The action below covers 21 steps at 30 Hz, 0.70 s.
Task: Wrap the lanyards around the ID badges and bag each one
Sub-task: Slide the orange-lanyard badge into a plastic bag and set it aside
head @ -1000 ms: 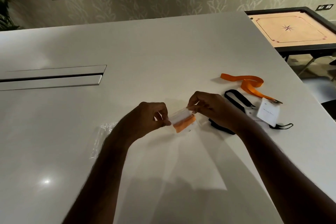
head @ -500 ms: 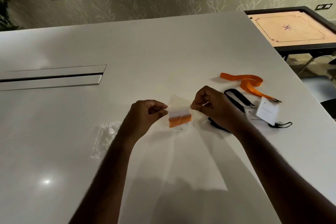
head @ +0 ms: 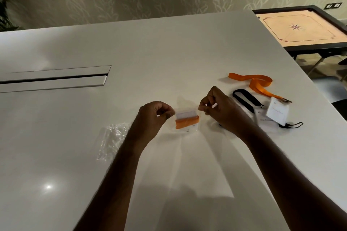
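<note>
1. A large white table (head: 169,43) fills most of the view, with a long slot cover (head: 54,78) set in its top.
2. Pale leaf-patterned wallpaper (head: 150,3) covers the wall behind.
3. A carrom board (head: 304,28) stands at the right.
4. A plant (head: 5,15) shows at the far left.

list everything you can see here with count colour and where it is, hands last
bagged badge: 1, white card wrapped in orange lanyard inside a clear bag, between the two hands
spare clear bags: count unclear, transparent, on the table left of the left forearm
orange lanyard: 1, orange, loose on the table at right
black lanyard: 1, black, beside the right hand
white badges: 2, white, overlapping at right
table: 1, white, with a slot at left
carrom board: 1, tan with dark frame, far right
left hand: pinches the bag's left edge
right hand: pinches the bag's right edge
</note>
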### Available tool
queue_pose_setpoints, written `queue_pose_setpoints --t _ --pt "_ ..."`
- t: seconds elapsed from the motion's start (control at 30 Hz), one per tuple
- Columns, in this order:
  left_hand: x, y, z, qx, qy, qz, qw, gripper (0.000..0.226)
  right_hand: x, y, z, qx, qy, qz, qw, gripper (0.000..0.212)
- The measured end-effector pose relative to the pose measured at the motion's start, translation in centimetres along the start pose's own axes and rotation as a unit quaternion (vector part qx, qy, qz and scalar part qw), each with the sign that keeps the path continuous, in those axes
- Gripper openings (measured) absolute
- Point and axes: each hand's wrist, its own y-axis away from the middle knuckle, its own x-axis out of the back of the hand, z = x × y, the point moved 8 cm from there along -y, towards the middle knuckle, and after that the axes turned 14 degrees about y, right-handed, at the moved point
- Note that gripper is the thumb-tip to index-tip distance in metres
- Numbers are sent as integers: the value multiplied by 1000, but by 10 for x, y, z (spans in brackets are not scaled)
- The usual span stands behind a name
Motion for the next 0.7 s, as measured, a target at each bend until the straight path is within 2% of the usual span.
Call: queue_pose_setpoints --t 0.17,0.33,0.43,0.57,0.7 --pt "4 4 -4 9 -9 1 1000 20 -5 6 -11 18 18 12 1000 38" --pt "5 6 -9 12 29 -8 999 11 -13 4 -1 -13 -10 15 1000 44" --pt "0 6 -15 29 75 -31 996 5 -14 3 3 -23 -75 27 997 40" --pt "-3 8 -18 58 206 -21 977 3 -20 4 9 -65 -162 28 984 32" --pt "-7 11 -18 82 282 6 956 8 -27 6 6 -85 -367 39 925 26"
